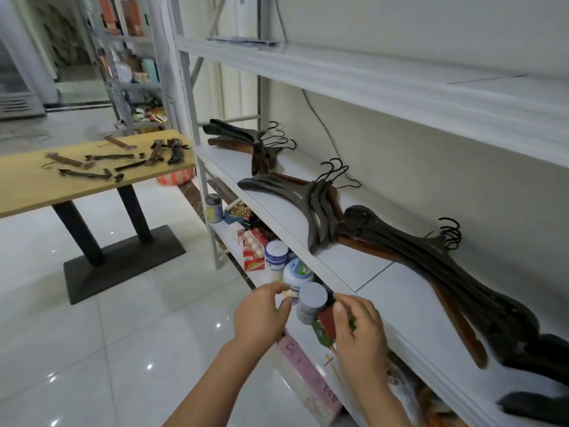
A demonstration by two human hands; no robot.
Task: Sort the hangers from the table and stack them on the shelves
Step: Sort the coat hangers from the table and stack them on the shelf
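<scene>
Several clip hangers, brown and black, lie scattered on the yellow wooden table at the left. On the middle shelf board rest three piles of dark wooden hangers with black hooks: a far pile, a middle pile and a long near pile. Both my hands are low, in front of the shelf below. My left hand has thumb and forefinger pinched together, with nothing visible in them. My right hand grips a small dark red piece under its thumb; what that piece belongs to is unclear.
The lower shelf holds jars, a grey-lidded jar, red boxes, a tin and packets. The upper shelf carries papers. Another rack stands behind the table. The floor is glossy white tile.
</scene>
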